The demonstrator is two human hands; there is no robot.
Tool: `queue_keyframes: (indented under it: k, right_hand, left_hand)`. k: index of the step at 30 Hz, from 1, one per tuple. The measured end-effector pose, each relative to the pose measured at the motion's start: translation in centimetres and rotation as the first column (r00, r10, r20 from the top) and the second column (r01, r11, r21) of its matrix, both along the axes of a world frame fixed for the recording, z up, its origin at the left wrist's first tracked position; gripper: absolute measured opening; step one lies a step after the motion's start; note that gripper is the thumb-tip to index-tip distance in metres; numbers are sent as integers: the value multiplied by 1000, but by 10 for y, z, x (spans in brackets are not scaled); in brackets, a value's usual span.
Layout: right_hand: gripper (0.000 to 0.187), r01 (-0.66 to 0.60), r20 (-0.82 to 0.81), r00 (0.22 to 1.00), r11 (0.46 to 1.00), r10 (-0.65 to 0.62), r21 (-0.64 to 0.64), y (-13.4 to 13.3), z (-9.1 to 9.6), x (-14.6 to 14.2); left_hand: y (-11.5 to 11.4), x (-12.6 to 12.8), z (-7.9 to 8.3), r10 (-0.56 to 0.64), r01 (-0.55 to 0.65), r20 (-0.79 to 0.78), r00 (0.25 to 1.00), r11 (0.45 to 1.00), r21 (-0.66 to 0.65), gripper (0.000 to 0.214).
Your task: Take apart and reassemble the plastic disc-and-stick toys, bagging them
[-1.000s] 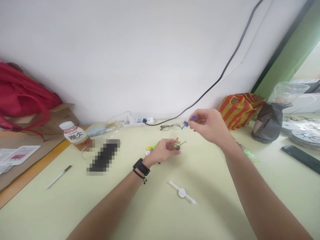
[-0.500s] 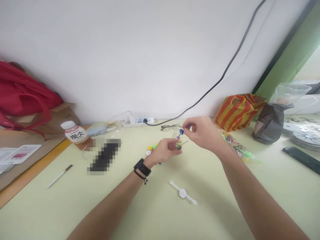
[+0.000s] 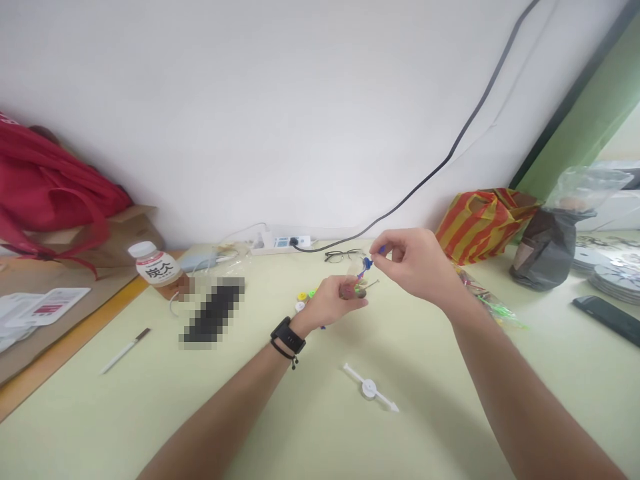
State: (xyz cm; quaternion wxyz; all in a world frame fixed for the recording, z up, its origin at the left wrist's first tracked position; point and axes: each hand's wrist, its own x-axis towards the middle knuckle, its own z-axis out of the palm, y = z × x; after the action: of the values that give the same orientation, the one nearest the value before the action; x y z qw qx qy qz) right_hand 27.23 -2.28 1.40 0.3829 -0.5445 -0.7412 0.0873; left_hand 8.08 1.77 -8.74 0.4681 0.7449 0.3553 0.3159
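My left hand (image 3: 327, 303) is closed on a small clear plastic bag (image 3: 357, 269) with colourful plastic parts in it, over the middle of the table. Just right of it, my right hand (image 3: 414, 265) pinches a blue plastic spinner arrow (image 3: 368, 263) between thumb and fingertips. The arrow's lower end is at the bag's mouth, and the fingers hide part of it. Below the hands lies a white spinner arrow (image 3: 369, 389) with a round hub. Several small round pieces, among them a yellow one (image 3: 302, 297), lie behind my left wrist, partly covered.
Eyeglasses (image 3: 343, 255) and a power strip (image 3: 280, 244) lie by the wall. A drink bottle (image 3: 159, 270), a blurred dark object (image 3: 213, 313) and a pen (image 3: 125, 351) are to the left. Right stand a striped bag (image 3: 483, 223), a bag of coloured parts (image 3: 493, 307) and stacked discs (image 3: 617, 280).
My right hand has moved slightly, and the blue spinner arrow sits at a different angle, a little farther from the bag. The view has shifted slightly. My left hand keeps its grip.
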Motion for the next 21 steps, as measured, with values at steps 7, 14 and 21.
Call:
queue_keyframes:
  k: [7,14,21]
  right_hand:
    - [11,39,101,994,999,-41,19,4,-7,-5]
    - [15,146,177,973,989,-148,23,7,-10,-8]
    - [16,208,245,949,978,-196,-21,6,-9,-7]
  left_hand:
    - [-2,2,2,10,-9,-29,1000,999,39,34]
    - [-4,3,4,7,-5,-40,999,999,41,26]
    - [-2,4,0,35,-34,-21,999,999,41,26]
